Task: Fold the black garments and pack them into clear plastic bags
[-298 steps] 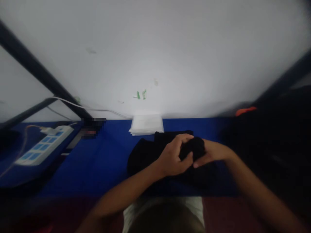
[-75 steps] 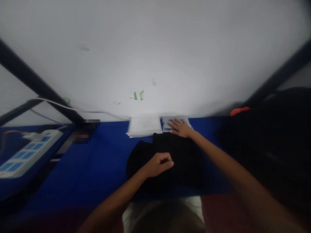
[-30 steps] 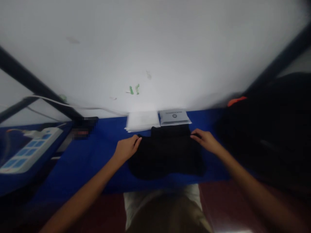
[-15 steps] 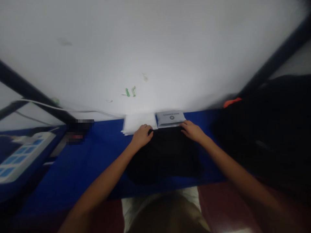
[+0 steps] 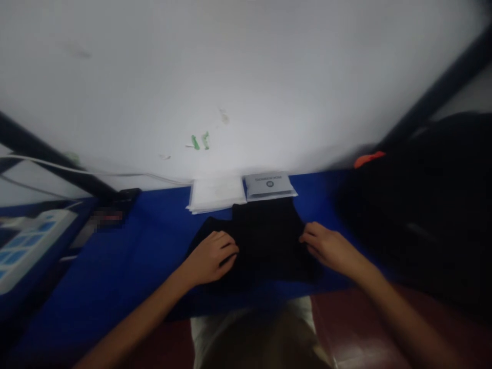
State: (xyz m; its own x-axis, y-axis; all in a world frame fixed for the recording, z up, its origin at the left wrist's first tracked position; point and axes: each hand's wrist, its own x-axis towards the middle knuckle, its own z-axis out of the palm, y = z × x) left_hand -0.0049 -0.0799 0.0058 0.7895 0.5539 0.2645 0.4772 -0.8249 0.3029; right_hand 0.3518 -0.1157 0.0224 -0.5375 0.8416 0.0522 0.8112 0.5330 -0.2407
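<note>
Looking down from the head camera, both hands rest on a black garment [image 5: 265, 241] that lies flat on the blue surface [image 5: 146, 256], near its front edge and just in front of the person. The left hand [image 5: 209, 256] lies on the left part of the cloth, with its fingers [image 5: 226, 248] curled loosely and pressing on the fabric. The right hand [image 5: 326, 248] touches the right edge of the garment; its fingers [image 5: 309, 238] are bent and close together, but I cannot tell if they pinch the cloth or only lie on it. Behind the garment, against the white wall [image 5: 246, 77], lie a stack of white sheets [image 5: 216, 193] and, just beside it, a grey packet [image 5: 269, 185]. A big dark pile [image 5: 423, 215] stands at the right, and a power strip [image 5: 26, 246] lies at the far left.
</note>
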